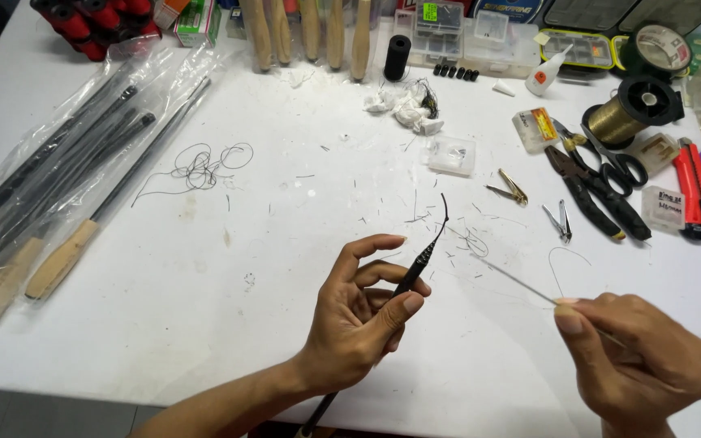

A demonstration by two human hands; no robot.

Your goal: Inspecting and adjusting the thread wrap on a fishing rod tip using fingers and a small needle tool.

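My left hand (363, 312) grips a thin black rod (419, 259) between thumb and fingers, low at the centre. The rod's fine tip curves up over the white table (204, 268), and its lower end runs off below my wrist. My right hand (634, 365), at the bottom right, pinches a thin pale line (513, 280) between thumb and forefinger. The line stretches taut from my fingers up and left to the rod's tip.
Several black rods with cork handles in clear bags (50, 195) lie at the left. A tangle of dark thread (204, 166) lies mid-table. Pliers (590, 191), scissors, a red cutter (695, 191), nail clippers (560, 221), a gold thread spool (634, 109) and small boxes crowd the right and back.
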